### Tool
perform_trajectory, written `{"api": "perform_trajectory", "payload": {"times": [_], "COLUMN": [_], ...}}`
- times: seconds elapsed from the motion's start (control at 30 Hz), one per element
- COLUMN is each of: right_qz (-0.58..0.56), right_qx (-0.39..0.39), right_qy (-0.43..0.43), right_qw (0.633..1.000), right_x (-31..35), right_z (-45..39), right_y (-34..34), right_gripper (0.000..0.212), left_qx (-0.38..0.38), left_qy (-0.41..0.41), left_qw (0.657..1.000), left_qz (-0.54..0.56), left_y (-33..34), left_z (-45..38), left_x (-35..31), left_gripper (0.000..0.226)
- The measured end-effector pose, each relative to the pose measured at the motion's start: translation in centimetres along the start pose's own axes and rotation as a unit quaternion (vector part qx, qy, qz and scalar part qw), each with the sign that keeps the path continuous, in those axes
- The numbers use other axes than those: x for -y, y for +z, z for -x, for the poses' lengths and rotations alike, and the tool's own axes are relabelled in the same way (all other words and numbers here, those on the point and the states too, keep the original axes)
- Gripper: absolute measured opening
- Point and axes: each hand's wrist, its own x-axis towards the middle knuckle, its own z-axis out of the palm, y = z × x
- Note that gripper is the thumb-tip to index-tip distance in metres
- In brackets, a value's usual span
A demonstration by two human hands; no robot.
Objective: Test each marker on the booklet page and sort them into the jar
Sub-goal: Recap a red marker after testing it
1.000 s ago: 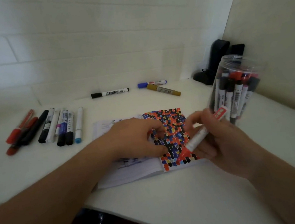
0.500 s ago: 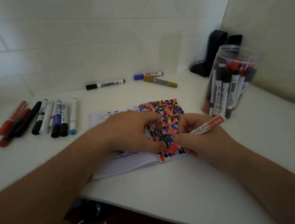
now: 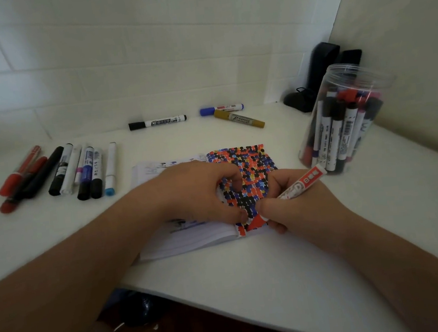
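While the red marker's tip sits on the page, these lines set out the moment.

Right hand: the right hand [image 3: 296, 206] pinches a red-and-white felt marker [image 3: 300, 184] low on its barrel, tip angled down and toward the left hand, back end pointing up toward the jar.

Marker tip: it appears to touch the near corner of the page, just in front of the right fingertips; actual contact is hard to confirm.

Left hand: the left hand [image 3: 196, 193] rests on the small white paper booklet [image 3: 193, 237], fingers curled loosely and thumb pressing the page near the marker tip; it clasps nothing.

Page: the open booklet page [image 3: 250, 162], dense with red, blue and black dots, lies partly under both hands.

Jar: a clear plastic jar [image 3: 344, 121] holding upright markers stands just beyond the right hand.

Untested markers: a row of loose markers [image 3: 60, 173] lies well to the outer side of the left hand; three more markers [image 3: 196, 118] lie beyond both hands, by the wall.

Doing this step well: keep the left thumb pressing so the page cannot slide, make one short light stroke on a bare patch, and judge the ink before lifting toward the jar.
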Motion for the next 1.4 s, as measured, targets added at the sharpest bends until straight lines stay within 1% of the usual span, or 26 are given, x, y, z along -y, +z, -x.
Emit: {"api": "perform_trajectory", "payload": {"times": [0.3, 0.43, 0.5, 0.63, 0.83, 0.93, 1.03, 1.2, 1.4], "right_qz": [0.038, 0.007, 0.011, 0.037, 0.042, 0.018, 0.029, 0.044, 0.020], "right_qx": [-0.004, -0.003, 0.004, 0.015, -0.002, -0.005, -0.004, 0.016, -0.014], "right_qy": [-0.002, 0.005, 0.002, -0.006, -0.007, 0.003, -0.004, -0.006, 0.008], "right_qw": [0.999, 1.000, 1.000, 0.999, 0.999, 1.000, 1.000, 0.999, 1.000], "right_x": [-0.40, -0.20, -0.18, -0.43, -0.54, -0.46, -0.51, -0.54, -0.71], "right_z": [-0.12, -0.17, -0.15, -0.15, -0.27, -0.31, -0.21, -0.17, -0.39], "right_y": [-0.02, -0.07, -0.09, 0.00, -0.12, -0.09, 0.00, -0.07, -0.11], "right_gripper": [0.023, 0.029, 0.031, 0.027, 0.020, 0.023, 0.027, 0.025, 0.024], "left_qx": [0.004, 0.007, 0.010, 0.009, 0.010, 0.006, 0.003, 0.007, 0.009], "left_qy": [-0.001, -0.004, -0.005, -0.001, -0.002, -0.002, -0.003, -0.001, -0.001], "left_qw": [1.000, 1.000, 1.000, 1.000, 1.000, 1.000, 1.000, 1.000, 1.000], "left_qz": [-0.005, -0.002, 0.000, -0.001, -0.005, -0.002, -0.003, -0.004, 0.000], "left_y": [-0.16, -0.31, -0.32, -0.31, -0.32, -0.27, -0.22, -0.25, -0.39], "left_z": [0.10, 0.13, 0.18, 0.23, 0.23, 0.25, 0.26, 0.26, 0.39], "left_x": [-0.32, -0.48, -0.53, -0.47, -0.50, -0.45, -0.40, -0.46, -0.58], "left_gripper": [0.051, 0.049, 0.049, 0.049, 0.050, 0.049, 0.049, 0.049, 0.049]}}
